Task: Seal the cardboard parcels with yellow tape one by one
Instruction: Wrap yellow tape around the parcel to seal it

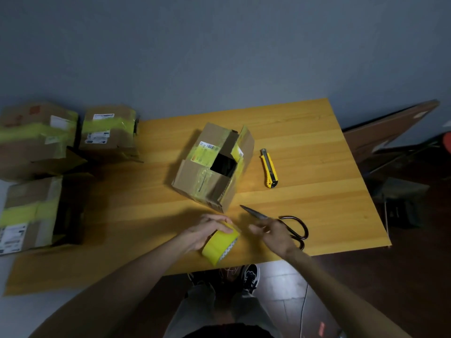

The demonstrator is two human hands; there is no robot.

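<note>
Left hand grips a yellow tape roll at the wooden table's front edge; right hand, fingers spread, hovers over black-handled scissors, likely to tape the open cardboard parcel.

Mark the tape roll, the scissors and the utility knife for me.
tape roll (219, 246), head view, on its yellow outer band.
scissors (255, 212), head view, on the bare blade.
utility knife (268, 168), head view, on its yellow body.
</note>
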